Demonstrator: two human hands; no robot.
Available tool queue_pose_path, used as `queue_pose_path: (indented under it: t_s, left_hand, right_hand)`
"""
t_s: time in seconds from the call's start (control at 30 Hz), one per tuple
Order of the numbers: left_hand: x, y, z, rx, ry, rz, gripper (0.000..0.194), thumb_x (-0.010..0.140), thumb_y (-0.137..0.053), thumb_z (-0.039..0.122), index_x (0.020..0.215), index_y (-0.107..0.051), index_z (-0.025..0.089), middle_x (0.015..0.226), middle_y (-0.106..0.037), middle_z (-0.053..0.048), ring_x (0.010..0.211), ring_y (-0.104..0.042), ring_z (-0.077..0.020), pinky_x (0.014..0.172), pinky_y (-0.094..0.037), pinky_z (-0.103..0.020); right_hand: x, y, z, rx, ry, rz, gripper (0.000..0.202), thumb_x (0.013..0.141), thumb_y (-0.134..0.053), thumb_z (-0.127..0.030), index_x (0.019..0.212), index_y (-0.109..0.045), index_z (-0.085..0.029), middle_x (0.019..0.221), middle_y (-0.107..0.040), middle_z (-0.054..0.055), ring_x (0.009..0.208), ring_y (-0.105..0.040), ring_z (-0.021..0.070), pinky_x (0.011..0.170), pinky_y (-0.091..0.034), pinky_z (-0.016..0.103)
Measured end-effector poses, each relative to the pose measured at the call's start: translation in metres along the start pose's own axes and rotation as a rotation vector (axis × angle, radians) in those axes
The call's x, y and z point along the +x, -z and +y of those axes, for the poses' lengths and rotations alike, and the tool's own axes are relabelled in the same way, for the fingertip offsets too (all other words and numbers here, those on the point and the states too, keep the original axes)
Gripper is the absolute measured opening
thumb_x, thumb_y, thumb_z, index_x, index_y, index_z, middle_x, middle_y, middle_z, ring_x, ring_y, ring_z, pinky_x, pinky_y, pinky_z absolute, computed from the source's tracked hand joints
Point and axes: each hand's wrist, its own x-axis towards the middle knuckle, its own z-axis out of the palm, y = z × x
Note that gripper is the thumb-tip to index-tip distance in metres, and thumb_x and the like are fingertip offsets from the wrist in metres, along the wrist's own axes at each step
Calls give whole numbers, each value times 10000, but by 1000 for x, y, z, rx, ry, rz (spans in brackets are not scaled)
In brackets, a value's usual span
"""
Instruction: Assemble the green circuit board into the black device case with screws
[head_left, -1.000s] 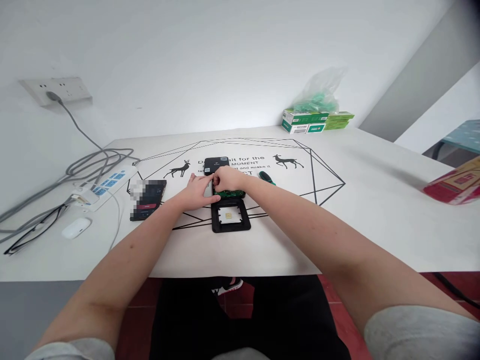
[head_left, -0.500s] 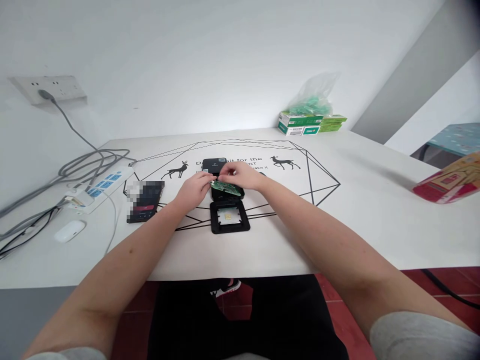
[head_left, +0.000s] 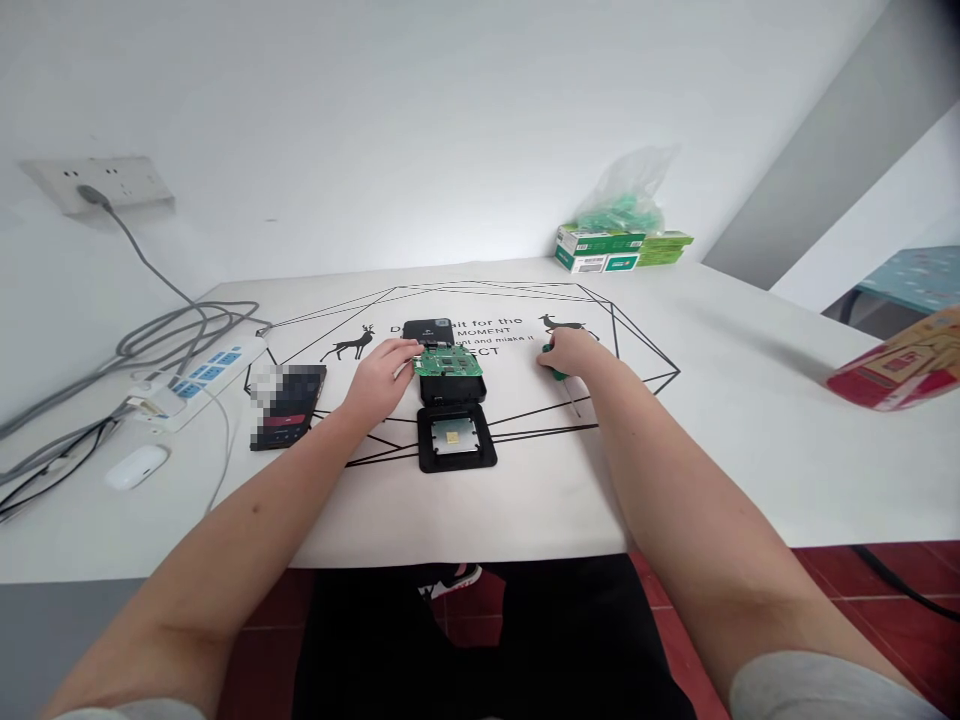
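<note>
My left hand (head_left: 384, 378) has its fingers closed on the left edge of a green circuit board (head_left: 450, 361), which is held tilted above an open black case (head_left: 453, 390). Nearer the table's front edge, a black square frame with a metal plate (head_left: 455, 438) lies flat. Behind the board rests a black cover (head_left: 428, 331) with a small label. To the right, my right hand (head_left: 568, 353) is closed round the green handle of a screwdriver (head_left: 572, 393), its shaft pointing toward the front edge.
A phone (head_left: 292, 405) lies left of my left hand. Farther left are a power strip (head_left: 208, 378), coiled cables and a white earbud case (head_left: 137, 467). Green and white boxes (head_left: 600, 248) stand at the back right, and a red package (head_left: 892, 370) at the far right.
My right hand has left the circuit board, moved right and closed on the screwdriver. My left hand still holds the board, which now shows more of its face.
</note>
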Motion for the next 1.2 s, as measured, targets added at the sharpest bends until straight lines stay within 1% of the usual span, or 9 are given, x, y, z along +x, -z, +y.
queue_pose_path:
  t_s: [0.1, 0.17, 0.23, 0.33, 0.43, 0.53, 0.7, 0.97, 1.2]
  left_hand:
    - [0, -1, 2, 5, 11, 17, 352, 1037, -488, 244, 1232, -781, 253, 1329, -770, -75, 1269, -718, -247, 1161, -584, -472]
    - [0, -2, 4, -1, 1, 24, 343, 1047, -493, 260, 1228, -785, 260, 1325, -771, -74, 1267, -720, -249, 1163, -582, -477]
    - [-1, -4, 6, -12, -28, 21, 331, 1062, -491, 280, 1218, -783, 261, 1320, -768, -79, 1267, -719, -252, 1155, -584, -474]
    - [-2, -6, 9, -52, -69, -6, 343, 1081, -471, 297, 1272, -752, 253, 1344, -744, -95, 1292, -705, -252, 1170, -568, -460]
    - [-2, -5, 10, -108, -15, -80, 480, 1054, -554, 389, 1502, -609, 227, 1517, -628, -138, 1339, -679, -270, 1172, -564, -462]
    - [-1, -1, 8, -46, 61, -258, 557, 990, -648, 567, 1412, -666, 203, 1643, -517, -183, 1464, -584, -357, 1211, -517, -539]
    - [2, 5, 3, 101, 104, -516, 484, 952, -634, 672, 1097, -769, 231, 1520, -670, -158, 1515, -531, -427, 1260, -418, -630]
    - [6, 12, 6, 97, 193, -572, 594, 961, -578, 663, 1304, -727, 202, 1563, -656, -144, 1583, -475, -391, 1294, -391, -533]
    - [3, 7, 5, 117, 204, -549, 731, 987, -547, 653, 1547, -576, 183, 1663, -557, -153, 1588, -455, -401, 1292, -389, -520]
  right_hand:
    - [-10, -4, -20, 59, 44, 58, 241, 871, -817, -333, 974, -649, -193, 1153, -715, 231, 1162, -666, 401, 944, -515, 511]
    - [-22, -12, -44, 162, 91, 37, 324, 989, -669, -539, 1001, -648, -216, 1082, -748, 170, 1031, -709, 314, 881, -549, 442]
    - [-37, -22, -68, 459, 115, -71, 453, 973, -651, -663, 957, -652, -211, 1000, -750, 144, 869, -709, 260, 791, -564, 402]
    - [-52, -33, -91, 786, 133, -194, 277, 927, -780, -440, 1027, -674, -205, 924, -703, 69, 752, -651, 179, 725, -549, 334]
    - [-48, -29, -87, 910, 96, -173, 211, 905, -744, -240, 1098, -669, -200, 883, -649, 19, 702, -621, 144, 696, -544, 306]
    - [-33, -18, -66, 754, 47, -11, 212, 891, -736, -221, 1094, -676, -211, 874, -624, 2, 698, -593, 139, 691, -534, 302]
    - [-14, -11, -37, 583, -42, 46, 214, 863, -786, -237, 1035, -662, -207, 865, -619, 7, 672, -550, 141, 668, -512, 312]
    - [-15, -26, -42, 239, -56, 41, 288, 989, -650, -199, 1276, -674, -182, 1135, -763, 122, 909, -687, 212, 759, -549, 304]
    - [-24, -24, -52, -36, -31, 39, 323, 1014, -619, -242, 1306, -708, -134, 1309, -750, 230, 1189, -727, 349, 940, -581, 425]
